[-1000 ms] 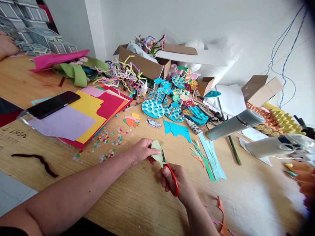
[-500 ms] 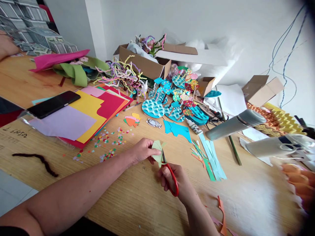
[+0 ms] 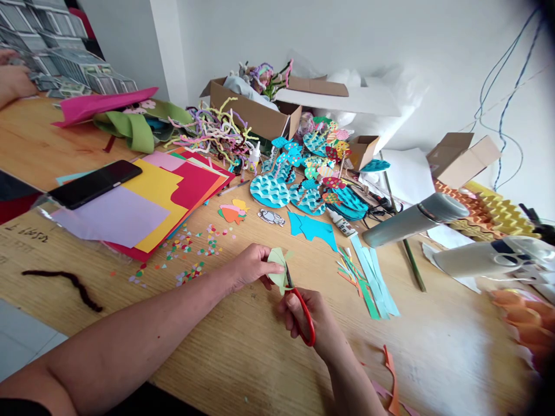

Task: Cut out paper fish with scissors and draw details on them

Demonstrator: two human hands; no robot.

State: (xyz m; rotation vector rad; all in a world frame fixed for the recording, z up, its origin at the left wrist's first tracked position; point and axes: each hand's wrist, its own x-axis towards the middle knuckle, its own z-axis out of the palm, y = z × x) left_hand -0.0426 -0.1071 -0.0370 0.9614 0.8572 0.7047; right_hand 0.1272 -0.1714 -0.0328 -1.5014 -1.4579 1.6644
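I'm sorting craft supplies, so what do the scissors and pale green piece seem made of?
Scissors: red handles look like smooth plastic, evenly coloured; slim dark blades are probably metal. Pale green piece: likely matte paper, thin, without visible shine.

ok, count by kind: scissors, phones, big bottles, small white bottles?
Scissors, in the right hand: 1
Phone: 1
Big bottles, grey one and white one: 2
Small white bottles, far one and near one: 2
Total: 6
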